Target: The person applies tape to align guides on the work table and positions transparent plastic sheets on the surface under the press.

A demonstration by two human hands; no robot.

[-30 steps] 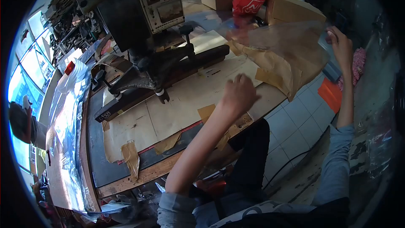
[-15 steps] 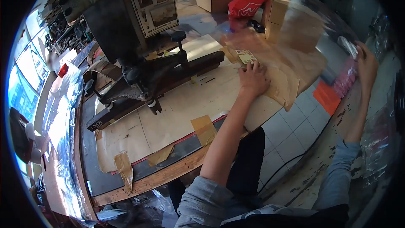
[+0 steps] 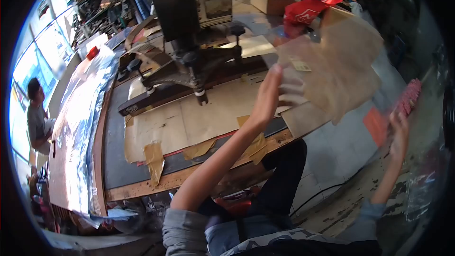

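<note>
My left hand (image 3: 279,90) is over the right part of the table, smeared by motion, its fingers stretched out and apart. Just beyond it lies a small pale printed card (image 3: 301,64) at the edge of a translucent brown sheet (image 3: 341,66). Out to the right, my right hand (image 3: 398,135) is closed at the lower end of a pink fluffy duster (image 3: 410,96), which points up and away. Blur hides the exact grip. An orange sheet (image 3: 376,125) shows beside that hand.
A dark machine head with a clamp bar (image 3: 199,83) stands over a pale taped board (image 3: 189,125). Behind are a red bag (image 3: 303,12) and a cardboard box (image 3: 270,2). A person (image 3: 38,114) is at far left; a cable (image 3: 317,194) runs along the tiled floor.
My left hand has come off the printed card. My right hand has moved down; the pink duster, below it before, now extends above it. The view has turned left, bringing the person into sight.
</note>
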